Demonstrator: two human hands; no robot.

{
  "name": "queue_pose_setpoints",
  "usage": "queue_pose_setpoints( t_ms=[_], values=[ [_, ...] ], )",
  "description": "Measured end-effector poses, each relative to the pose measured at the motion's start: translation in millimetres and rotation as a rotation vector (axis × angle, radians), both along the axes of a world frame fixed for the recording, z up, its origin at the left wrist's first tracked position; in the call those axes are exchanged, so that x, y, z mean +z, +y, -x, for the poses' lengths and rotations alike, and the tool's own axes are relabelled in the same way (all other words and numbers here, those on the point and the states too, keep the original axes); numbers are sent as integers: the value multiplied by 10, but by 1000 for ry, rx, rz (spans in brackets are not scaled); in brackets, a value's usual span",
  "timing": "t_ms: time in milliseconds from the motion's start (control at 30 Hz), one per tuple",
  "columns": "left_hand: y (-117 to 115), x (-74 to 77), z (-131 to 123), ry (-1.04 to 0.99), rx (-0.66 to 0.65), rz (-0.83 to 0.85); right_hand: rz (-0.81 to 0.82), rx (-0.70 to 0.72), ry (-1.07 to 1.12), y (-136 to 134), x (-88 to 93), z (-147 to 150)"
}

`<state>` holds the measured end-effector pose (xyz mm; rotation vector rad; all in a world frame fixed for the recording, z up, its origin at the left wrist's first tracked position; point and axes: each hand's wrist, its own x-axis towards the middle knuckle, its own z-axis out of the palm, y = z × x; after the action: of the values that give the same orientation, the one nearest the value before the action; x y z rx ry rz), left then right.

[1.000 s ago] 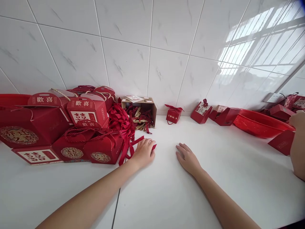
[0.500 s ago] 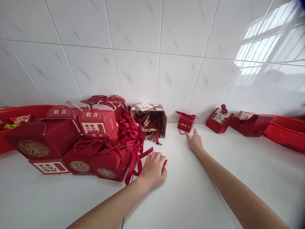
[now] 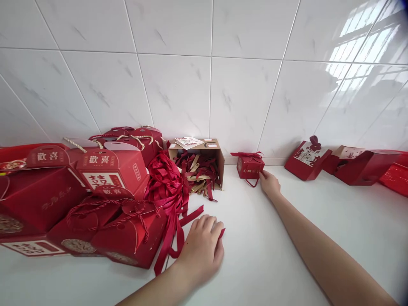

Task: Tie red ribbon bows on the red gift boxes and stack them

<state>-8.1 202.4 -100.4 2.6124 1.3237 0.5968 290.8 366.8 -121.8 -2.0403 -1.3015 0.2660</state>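
Observation:
My left hand (image 3: 202, 244) rests on the white counter with its fingers curled. A short end of red ribbon (image 3: 222, 233) sticks out between thumb and forefinger; the rest inside the hand is hidden. By the wall stands a small red gift box (image 3: 250, 168) with a ribbon bow on top and a loop of cord at its base. My right hand (image 3: 270, 182) has its fingertips closed at the box's right front corner. Left of my left hand lies a heap of shiny red ribbons (image 3: 167, 178), some trailing down to the counter.
A cardboard box (image 3: 219, 163) on its side holds dark red and gold strips, with a printed card (image 3: 188, 143) on top. Several red gift boxes (image 3: 111, 165) are stacked at left. Two more, one white-labelled (image 3: 307, 159), one open (image 3: 357, 170), stand right, beside a red basin (image 3: 395, 174).
The small gift box has turned, and my right hand has moved from its front to its right corner. My left hand keeps the ribbon end. The view has come closer.

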Motion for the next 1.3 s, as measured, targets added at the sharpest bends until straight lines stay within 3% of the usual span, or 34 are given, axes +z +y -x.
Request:
queue_pose_setpoints(
  t_ms=[300, 567, 733, 867, 1000, 1133, 1300],
  values=[
    [-10, 109, -51, 59, 20, 16, 80, 56, -152, 60, 62, 107],
    [1, 97, -70, 108, 10, 24, 70, 35, -186, 56, 11, 54],
    [-14, 103, -55, 99, 10, 45, 14, 0, -184, 33, -7, 56],
    [-17, 99, -55, 75, 11, 58, -122, 19, -222, -66, 95, 132],
    [-24, 88, -62, 65, 21, 57, -242, 203, -276, -219, 240, 426],
    [-40, 79, -67, 80, 39, 59, -198, 469, -322, -311, 260, 950],
    [-52, 81, -54, 86, 44, 51, -53, 479, -395, -239, 177, 1371]
  ],
)
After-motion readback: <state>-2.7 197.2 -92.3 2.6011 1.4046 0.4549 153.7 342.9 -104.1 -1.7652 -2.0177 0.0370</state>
